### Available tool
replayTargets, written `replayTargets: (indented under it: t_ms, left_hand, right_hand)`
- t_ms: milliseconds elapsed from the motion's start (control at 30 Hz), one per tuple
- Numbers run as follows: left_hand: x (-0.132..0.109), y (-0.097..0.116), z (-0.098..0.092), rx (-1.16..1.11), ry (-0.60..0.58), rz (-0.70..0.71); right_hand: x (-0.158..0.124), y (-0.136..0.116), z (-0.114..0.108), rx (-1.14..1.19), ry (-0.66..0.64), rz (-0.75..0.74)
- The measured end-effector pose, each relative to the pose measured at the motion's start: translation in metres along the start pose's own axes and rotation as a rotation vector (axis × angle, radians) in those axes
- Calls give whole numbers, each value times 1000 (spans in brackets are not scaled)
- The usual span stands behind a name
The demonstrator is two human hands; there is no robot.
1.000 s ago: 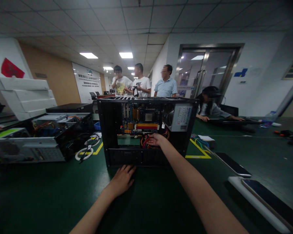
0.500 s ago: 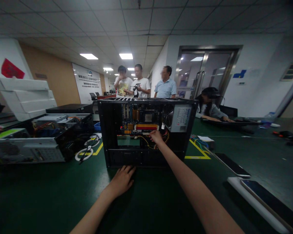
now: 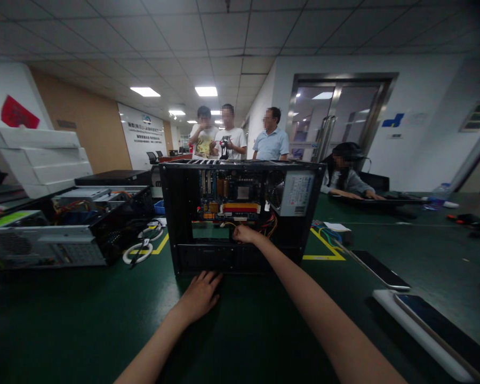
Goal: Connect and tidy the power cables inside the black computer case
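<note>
A black computer case (image 3: pixel 202 260) stands on the green table in front of me, its open side facing me. Inside it are a motherboard (image 3: pixel 232 193) with orange and red slots and a silver power supply (image 3: pixel 298 193) at upper right. My right hand (image 3: pixel 246 233) reaches into the lower middle of the case. Its fingers are closed on a thin yellow cable, whose white connector (image 3: pixel 223 225) sticks out to the left. My left hand (image 3: pixel 200 295) lies on the table with fingers spread, their tips against the bottom edge of the case.
Another opened computer case (image 3: pixel 70 242) lies at left, with coiled white cable (image 3: pixel 138 254) beside it. At right are coloured wires (image 3: pixel 328 238), a phone (image 3: pixel 380 270) and another phone on a white box (image 3: pixel 424 330). A person (image 3: pixel 346 176) sits across the table; several people stand behind.
My right hand has moved left and slightly down inside the case, drawing the yellow cable's near part with it. My left hand and the case have stayed in place.
</note>
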State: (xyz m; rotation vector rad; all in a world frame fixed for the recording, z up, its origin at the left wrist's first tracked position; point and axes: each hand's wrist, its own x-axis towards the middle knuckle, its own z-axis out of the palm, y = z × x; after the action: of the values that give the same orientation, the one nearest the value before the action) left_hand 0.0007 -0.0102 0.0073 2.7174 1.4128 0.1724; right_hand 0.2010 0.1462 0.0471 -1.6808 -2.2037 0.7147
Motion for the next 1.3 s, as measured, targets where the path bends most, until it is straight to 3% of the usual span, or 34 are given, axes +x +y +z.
replayTargets:
  t_ms: [267, 667, 1033, 1300]
  left_hand:
    - [0, 1, -1, -4, -8, -12]
    - [-1, 1, -2, -28, -15, -8]
    - [-1, 4, -6, -25, -24, -13]
    - [0, 0, 1, -18, -13, -5]
  right_hand:
    - [2, 1, -1, -129, -238, -46]
    - [6, 4, -3, 14, -423, 55]
    - [2, 4, -4, -72, -375, 156]
    - [-3, 0, -6, 15, -243, 197]
